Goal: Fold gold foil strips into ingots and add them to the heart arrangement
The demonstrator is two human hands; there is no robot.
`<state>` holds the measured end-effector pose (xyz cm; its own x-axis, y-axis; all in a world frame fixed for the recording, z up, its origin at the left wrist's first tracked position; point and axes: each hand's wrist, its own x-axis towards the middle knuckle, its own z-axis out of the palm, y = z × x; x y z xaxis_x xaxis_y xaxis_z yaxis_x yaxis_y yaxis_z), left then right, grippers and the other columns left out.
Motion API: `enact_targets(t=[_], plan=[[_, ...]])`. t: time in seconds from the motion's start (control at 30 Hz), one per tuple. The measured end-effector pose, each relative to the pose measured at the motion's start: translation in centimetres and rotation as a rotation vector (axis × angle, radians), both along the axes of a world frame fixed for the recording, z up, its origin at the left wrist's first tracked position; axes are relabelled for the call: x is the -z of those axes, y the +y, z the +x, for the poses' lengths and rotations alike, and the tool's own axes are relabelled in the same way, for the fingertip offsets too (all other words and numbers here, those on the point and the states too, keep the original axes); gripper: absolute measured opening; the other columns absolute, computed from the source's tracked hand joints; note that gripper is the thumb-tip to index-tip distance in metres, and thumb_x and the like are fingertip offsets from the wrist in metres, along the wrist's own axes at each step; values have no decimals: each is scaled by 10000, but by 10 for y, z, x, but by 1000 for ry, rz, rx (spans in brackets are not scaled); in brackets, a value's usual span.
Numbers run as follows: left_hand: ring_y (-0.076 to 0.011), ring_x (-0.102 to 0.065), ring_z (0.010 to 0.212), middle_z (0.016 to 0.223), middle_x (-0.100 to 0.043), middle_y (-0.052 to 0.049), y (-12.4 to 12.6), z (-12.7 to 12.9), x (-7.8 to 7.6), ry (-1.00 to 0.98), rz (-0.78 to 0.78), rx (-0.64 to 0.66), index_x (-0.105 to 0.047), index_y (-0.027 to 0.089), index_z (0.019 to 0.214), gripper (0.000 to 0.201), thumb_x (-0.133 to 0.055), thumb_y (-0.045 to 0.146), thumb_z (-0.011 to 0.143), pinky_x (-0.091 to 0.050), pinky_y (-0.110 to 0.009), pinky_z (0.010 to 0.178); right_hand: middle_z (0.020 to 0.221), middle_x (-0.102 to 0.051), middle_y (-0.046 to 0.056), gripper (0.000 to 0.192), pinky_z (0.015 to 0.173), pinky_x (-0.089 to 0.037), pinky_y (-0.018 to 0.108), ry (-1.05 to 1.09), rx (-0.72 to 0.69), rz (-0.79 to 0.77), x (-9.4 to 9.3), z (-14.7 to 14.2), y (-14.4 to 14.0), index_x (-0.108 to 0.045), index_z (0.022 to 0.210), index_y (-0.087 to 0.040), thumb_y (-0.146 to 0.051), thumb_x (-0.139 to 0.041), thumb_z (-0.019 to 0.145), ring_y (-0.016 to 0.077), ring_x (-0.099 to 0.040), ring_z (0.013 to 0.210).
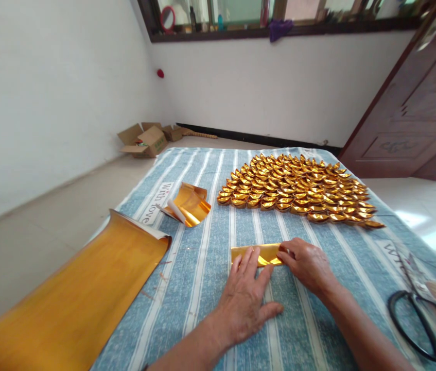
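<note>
A folded strip of gold foil paper [254, 252] lies flat on the blue striped cloth [210, 268] in front of me. My left hand [246, 296] rests palm down, its fingers pressing on the strip's lower edge. My right hand [306, 263] pinches the strip's right end with its fingertips. Beyond the strip, several rows of folded gold paper ingots [298, 188] lie packed together on the cloth.
A big curled sheet of gold paper [74, 293] hangs over the cloth's left edge. A loose pile of cut gold sheets [187, 204] lies mid-left. Black scissors [418, 319] rest at the right edge. Cardboard boxes [144, 140] sit on the floor by the wall; a brown door [414, 103] stands right.
</note>
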<state>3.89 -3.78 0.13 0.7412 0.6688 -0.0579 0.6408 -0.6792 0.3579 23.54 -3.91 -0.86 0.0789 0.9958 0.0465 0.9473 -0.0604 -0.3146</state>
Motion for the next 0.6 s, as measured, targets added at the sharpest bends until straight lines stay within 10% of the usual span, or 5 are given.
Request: enact_targets(t=[0.6], plan=[[-316, -178, 1418, 1526, -249, -178, 2, 4, -3, 50, 12, -20, -346, 105, 1412, 812, -636, 496, 762, -210, -519, 1131, 810, -684, 125, 423, 581, -378, 304, -276, 182, 19, -1, -35, 12, -645, 838, -172, -527, -427, 913, 265, -664, 748]])
